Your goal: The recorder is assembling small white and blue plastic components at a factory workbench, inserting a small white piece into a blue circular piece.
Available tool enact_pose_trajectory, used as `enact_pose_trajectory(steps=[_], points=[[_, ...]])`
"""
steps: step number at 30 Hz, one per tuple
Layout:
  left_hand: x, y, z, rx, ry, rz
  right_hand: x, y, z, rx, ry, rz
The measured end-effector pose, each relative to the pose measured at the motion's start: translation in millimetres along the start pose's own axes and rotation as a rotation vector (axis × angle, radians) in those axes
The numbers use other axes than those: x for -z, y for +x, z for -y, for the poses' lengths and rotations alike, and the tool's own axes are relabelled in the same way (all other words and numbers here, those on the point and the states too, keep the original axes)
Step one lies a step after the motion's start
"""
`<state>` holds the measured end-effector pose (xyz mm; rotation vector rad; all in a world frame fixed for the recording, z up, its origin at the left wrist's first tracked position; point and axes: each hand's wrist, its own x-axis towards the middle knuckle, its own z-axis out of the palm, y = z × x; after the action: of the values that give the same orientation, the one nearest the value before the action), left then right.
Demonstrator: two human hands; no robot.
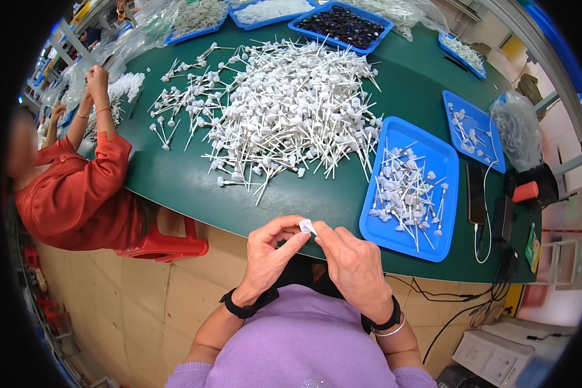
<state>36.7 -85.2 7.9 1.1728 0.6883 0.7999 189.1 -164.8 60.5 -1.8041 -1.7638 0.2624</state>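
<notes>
Just in front of the table edge, my left hand (265,255) pinches a small white plastic piece (306,226) between thumb and forefinger. My right hand (352,262) meets it from the other side, its fingertips closed on the same piece; its lower end is hidden in those fingers. Beyond my hands lies a big heap of white pieces with thin stems (297,110) on the green table (194,174). To the right, a blue tray (447,187) holds more stemmed white pieces (404,194).
Farther right are another blue tray (456,100), a phone (476,194) with a white cable, and a clear plastic bag (516,129). Along the far edge stands a blue tray of dark parts (343,26). A co-worker in a red shirt (77,194) sits at left on a red stool (168,244).
</notes>
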Motion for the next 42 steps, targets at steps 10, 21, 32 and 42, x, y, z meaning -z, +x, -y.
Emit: enact_pose_trajectory(steps=[10, 21, 32, 42], points=[[-4.5, -5.2, -1.0, -0.030, 0.134, -0.022, 4.0, -5.4, 3.3, -0.029, -0.081, 0.081], [-7.9, -6.7, 4.3, -0.029, 0.061, -0.022, -0.5, -7.6, -1.4, -0.051, 0.134, 0.033], [-6.5, -7.5, 3.2, -0.048, 0.132, -0.024, 0.7, -6.3, -0.3, -0.049, 0.104, 0.061], [-6.2, -5.7, 3.0, -0.068, 0.163, -0.020, -0.5, -6.1, -2.9, -0.052, 0.118, 0.049]])
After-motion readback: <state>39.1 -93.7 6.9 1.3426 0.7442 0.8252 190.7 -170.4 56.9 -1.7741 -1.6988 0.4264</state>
